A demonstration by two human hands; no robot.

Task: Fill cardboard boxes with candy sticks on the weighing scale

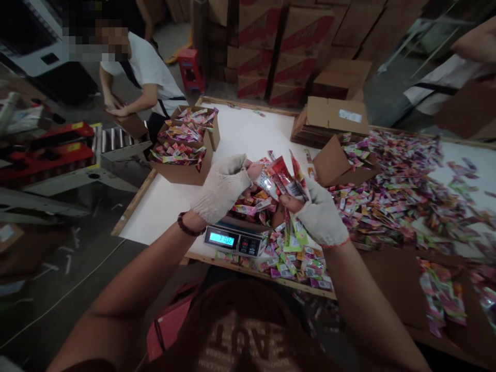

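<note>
Several candy packets (284, 175), red and silver, are gripped in my right hand (320, 212), which wears a white fingerless glove. My left hand (227, 186), gloved the same way, has its fingertips closed at the left end of these packets; whether it pinches one of them I cannot make out. Below both hands, an open box of packets (258, 206) rests on a digital scale (232, 241) with a lit display, partly hidden by my hands. Loose packets (298, 263) lie just right of the scale, some with green wrappers.
A large heap of packets (391, 191) covers the table's right side, with an open carton (331, 163) beside it. Filled boxes (180, 173) stand at the left, near a co-worker (145, 67) and a roller conveyor (116, 142). Flattened cartons (329, 116) are stacked at the back.
</note>
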